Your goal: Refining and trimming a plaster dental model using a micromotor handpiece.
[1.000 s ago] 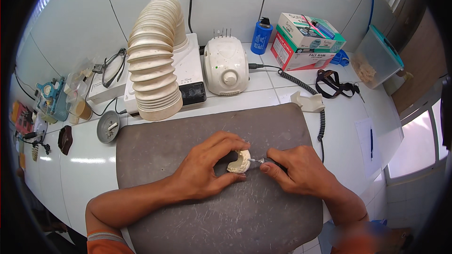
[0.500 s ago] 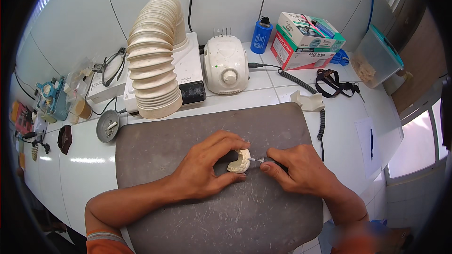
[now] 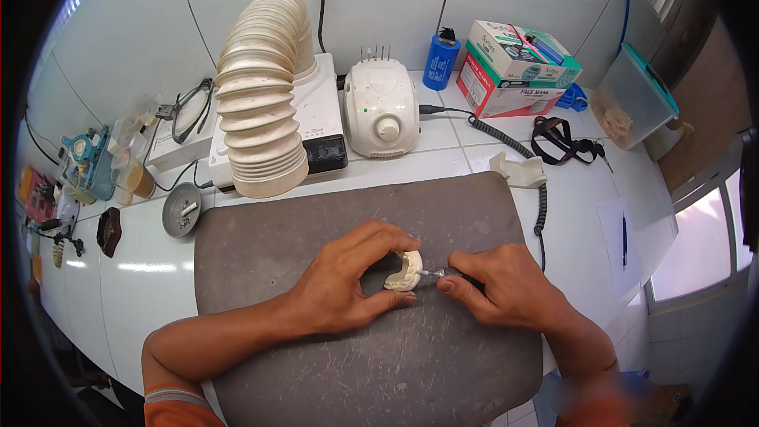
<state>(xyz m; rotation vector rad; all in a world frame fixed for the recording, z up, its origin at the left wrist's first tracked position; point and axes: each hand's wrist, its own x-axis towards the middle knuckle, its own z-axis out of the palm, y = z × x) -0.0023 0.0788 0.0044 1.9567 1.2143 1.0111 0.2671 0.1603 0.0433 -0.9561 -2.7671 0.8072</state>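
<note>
A cream plaster dental model (image 3: pixel 405 272) is held between the thumb and fingers of my left hand (image 3: pixel 340 277), above a scuffed grey-brown mat (image 3: pixel 277 245). My right hand (image 3: pixel 502 289) grips a rotary handpiece (image 3: pixel 447 273), its thin bit pointing left at the model's outer side, touching it or very near. The part of the handpiece inside my fist is hidden. Both forearms reach in from the lower edge.
Behind the mat stand a ribbed suction hose (image 3: pixel 257 111), a white motor unit (image 3: pixel 381 107), a blue canister (image 3: pixel 441 63) and stacked boxes (image 3: pixel 514 71). A small dish (image 3: pixel 172 221) sits left; coiled cord (image 3: pixel 506 142), strap (image 3: pixel 553 142) and clear bin (image 3: pixel 640 87) lie right.
The model has shifted very slightly to the right in my left hand. Otherwise both hands hold nearly the same positions and grips, with only a slight shift of the whole view.
</note>
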